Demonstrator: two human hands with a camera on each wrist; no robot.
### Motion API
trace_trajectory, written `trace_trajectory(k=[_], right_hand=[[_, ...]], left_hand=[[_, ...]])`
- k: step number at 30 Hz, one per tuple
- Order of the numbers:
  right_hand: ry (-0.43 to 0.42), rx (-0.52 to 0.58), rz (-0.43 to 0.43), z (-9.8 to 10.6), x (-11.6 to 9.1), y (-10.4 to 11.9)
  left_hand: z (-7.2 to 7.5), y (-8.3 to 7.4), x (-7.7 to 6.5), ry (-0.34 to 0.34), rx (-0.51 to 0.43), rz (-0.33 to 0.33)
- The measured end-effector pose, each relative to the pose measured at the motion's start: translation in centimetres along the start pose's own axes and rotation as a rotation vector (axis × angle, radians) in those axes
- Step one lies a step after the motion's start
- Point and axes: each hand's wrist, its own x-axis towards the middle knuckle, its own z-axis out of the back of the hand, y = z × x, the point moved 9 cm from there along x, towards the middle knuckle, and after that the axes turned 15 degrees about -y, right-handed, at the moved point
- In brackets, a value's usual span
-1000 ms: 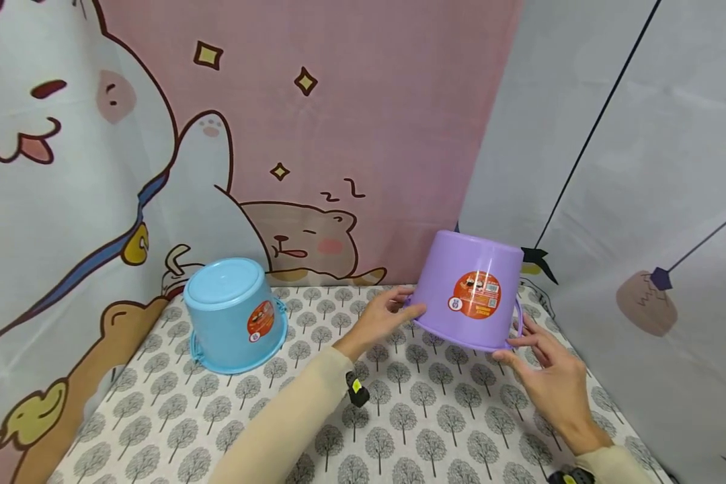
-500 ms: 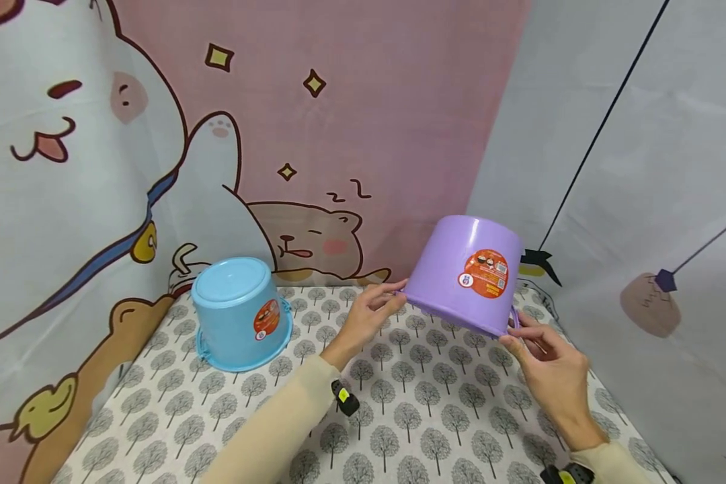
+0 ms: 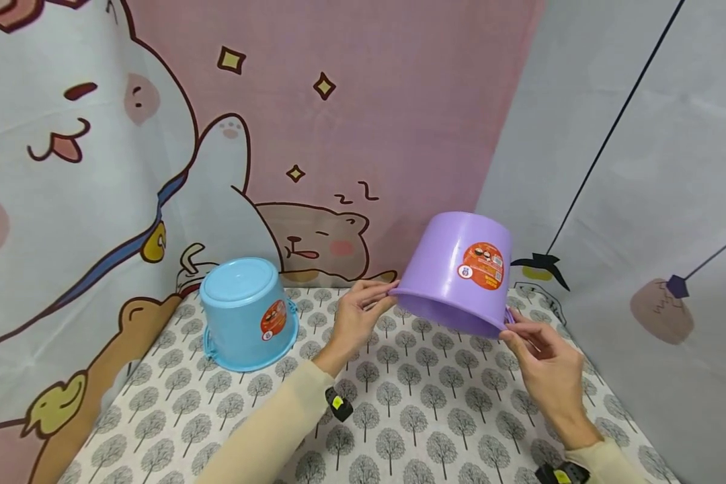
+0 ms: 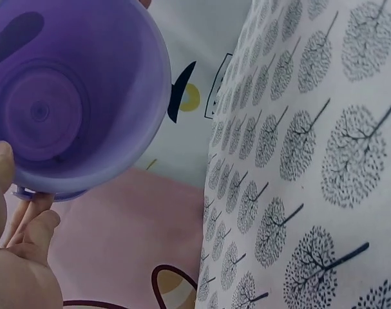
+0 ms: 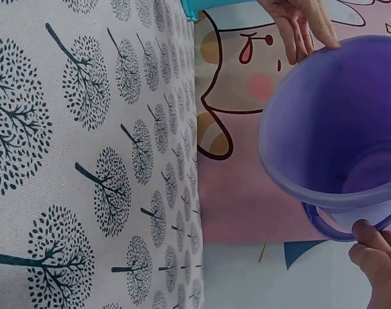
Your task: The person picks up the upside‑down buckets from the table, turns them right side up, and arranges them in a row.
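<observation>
"Where's the purple bucket (image 3: 444,269) from where you stand?"

"Up off the tree-print cloth (image 3: 393,417), upside down and tilted, its mouth leaning toward the person."

"How's it held?"

"Two pinches, one at each side. The left hand (image 3: 357,319) nips the rim (image 4: 60,183) between thumb and fingers. The right hand (image 3: 550,370) has hold at the opposite side, near the handle (image 5: 319,224). I can't quite make out whether those fingers pinch the rim as well or only the handle."

"Does that matter?"

"I'd say so. If it's mostly the handle, which likely swings, that side could sag and twist the bucket out of the left fingertips."

"Anything else?"

"The weight sits above such small holds, so an uneven lift might roll it over. Come down at this slant and one edge would land first, perhaps rucking the cloth."

"And the blue bucket (image 3: 245,316)?"

"Upside down on the cloth, well apart to the left. A wide swing that way could knock it."
</observation>
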Motion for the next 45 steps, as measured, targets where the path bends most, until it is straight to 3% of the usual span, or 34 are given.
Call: trace_trajectory(k=[9, 16, 19, 22, 28, 32, 37, 42, 45], right_hand=[[-0.029, -0.051, 0.097, 0.8, -0.2, 0.6], [-0.018, -0.013, 0.323, 1.1, -0.1, 1.8], [0.006, -0.021, 0.42, 1.1, 0.0, 2.3], [0.047, -0.075, 0.486, 1.2, 0.1, 2.4], [0.132, -0.261, 0.541, 1.3, 0.3, 2.5], [0.154, -0.316, 0.606, 1.3, 0.4, 2.9], [0.176, -0.279, 0.596, 1.3, 0.9, 2.7], [0.218, -0.237, 0.512, 1.0, 1.5, 2.4], [0.235, -0.262, 0.431, 0.6, 1.8, 2.0]], left_hand=[[-0.5, -1.0, -0.5, 0.033, 0.005, -0.153], [-1.3, -1.7, -0.8, 0.067, 0.055, -0.278], [-1.7, -1.8, -1.0, 0.095, 0.065, -0.299], [-2.2, -1.9, -1.2, 0.137, 0.066, -0.323], [-2.9, -2.4, -1.6, 0.17, 0.085, -0.412], [-3.0, -2.5, -1.6, 0.172, 0.085, -0.408], [-2.8, -2.7, -1.5, 0.165, 0.122, -0.396], [-2.4, -3.0, -0.9, 0.16, 0.208, -0.374], [-2.1, -2.9, -0.8, 0.163, 0.209, -0.353]])
